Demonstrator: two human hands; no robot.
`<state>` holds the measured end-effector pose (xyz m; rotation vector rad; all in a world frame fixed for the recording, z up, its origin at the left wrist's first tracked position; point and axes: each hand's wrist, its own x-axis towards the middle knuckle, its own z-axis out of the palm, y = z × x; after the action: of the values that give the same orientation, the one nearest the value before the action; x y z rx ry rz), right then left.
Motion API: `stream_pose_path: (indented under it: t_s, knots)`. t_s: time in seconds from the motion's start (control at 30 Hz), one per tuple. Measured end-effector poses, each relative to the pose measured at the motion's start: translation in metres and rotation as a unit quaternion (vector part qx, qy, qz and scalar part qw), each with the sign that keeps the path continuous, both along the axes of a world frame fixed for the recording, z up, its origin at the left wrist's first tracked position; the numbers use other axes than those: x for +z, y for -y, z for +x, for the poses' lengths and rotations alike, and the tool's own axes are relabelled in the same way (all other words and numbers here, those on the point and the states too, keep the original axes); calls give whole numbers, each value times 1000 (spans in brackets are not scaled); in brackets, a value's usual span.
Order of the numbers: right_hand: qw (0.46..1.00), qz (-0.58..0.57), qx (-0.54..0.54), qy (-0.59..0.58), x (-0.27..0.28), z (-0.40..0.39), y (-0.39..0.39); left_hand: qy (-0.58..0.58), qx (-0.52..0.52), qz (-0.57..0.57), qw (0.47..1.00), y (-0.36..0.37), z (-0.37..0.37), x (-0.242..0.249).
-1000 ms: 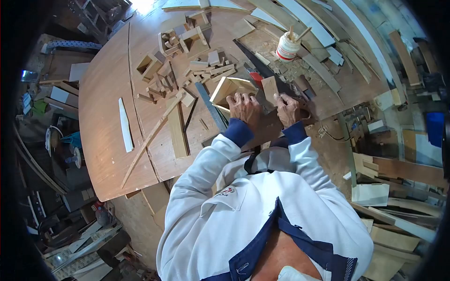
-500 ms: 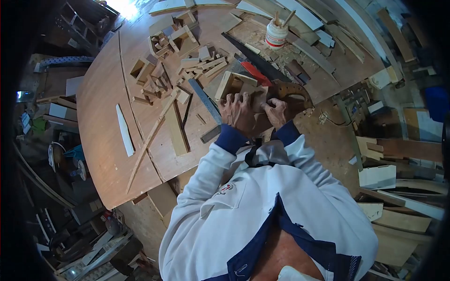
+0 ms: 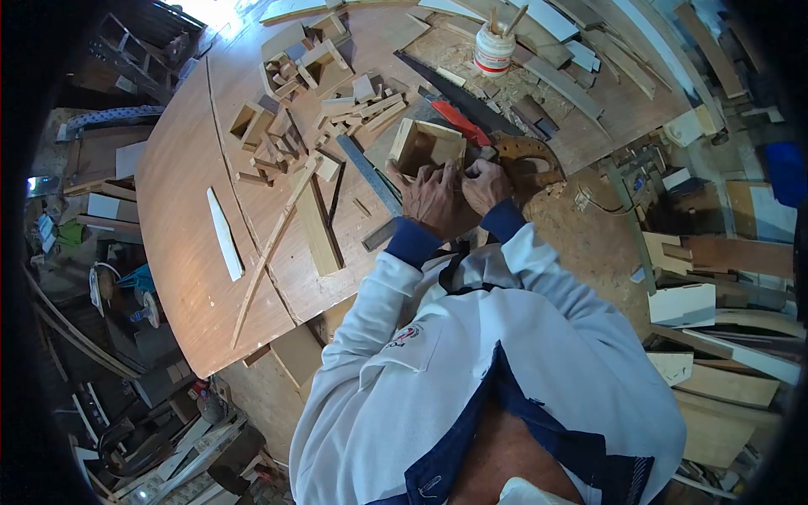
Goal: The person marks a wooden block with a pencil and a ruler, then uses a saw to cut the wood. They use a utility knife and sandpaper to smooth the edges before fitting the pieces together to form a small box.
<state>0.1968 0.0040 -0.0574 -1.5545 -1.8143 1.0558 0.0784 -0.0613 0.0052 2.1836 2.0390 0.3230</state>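
A small open-topped wooden box is held at the bench edge, its opening facing up and away from me. My left hand is closed over its near side, fingers along the rim. My right hand is curled at the box's near right corner, thumb and fingers pinched together; its grip is partly hidden. Just beyond lie a red-handled tool and a handsaw with a wooden handle, its dark blade running to the upper left. A blue-grey metal straight piece lies left of the box.
On the wooden bench, similar small boxes and several offcuts lie at the back. A white tub holds sticks. A long thin strip and a white shaped piece lie left. Boards are stacked at right.
The box has been turned so its opening shows more toward me. My right hand has shifted slightly left, closer to my left hand. The view has shifted a little.
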Motion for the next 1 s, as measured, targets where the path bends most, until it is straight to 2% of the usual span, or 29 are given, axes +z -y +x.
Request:
stream_pose_path:
  t_s: [0.07,0.17,0.33,0.4,0.43,0.5,0.53,0.57,0.63,0.67,0.77,0.9,1.0]
  knots:
    - [1000,0,5,3,-3,-1,-1,-30,40,0,999,-2,2,-11]
    - [999,13,27,-19,5,0,-2,-21,38,41,998,-2,4,-12]
    - [994,39,92,-44,2,7,-8,-31,77,35,996,-6,4,-23]
    - [991,71,26,-111,11,11,-12,-38,97,26,994,-7,5,-29]
    - [991,70,32,-111,13,12,-19,-59,101,48,992,-7,5,-35]
    - [978,182,90,-41,16,19,-42,-81,114,68,988,-6,6,-38]
    - [973,177,147,-19,28,22,-51,-74,116,53,989,-6,7,-32]
    - [972,176,156,-23,32,23,-59,-68,119,38,990,-5,8,-29]
    - [927,260,271,-7,37,23,-78,-67,137,38,988,-4,10,-34]
    - [913,257,317,7,38,24,-85,-63,142,37,987,-3,11,-36]
    - [883,262,388,37,34,24,-98,-37,171,24,984,-3,14,-33]
    - [855,286,431,43,36,20,-103,-7,196,57,979,-2,17,-33]
    - [834,294,457,97,34,15,-107,-6,195,60,979,-2,17,-31]
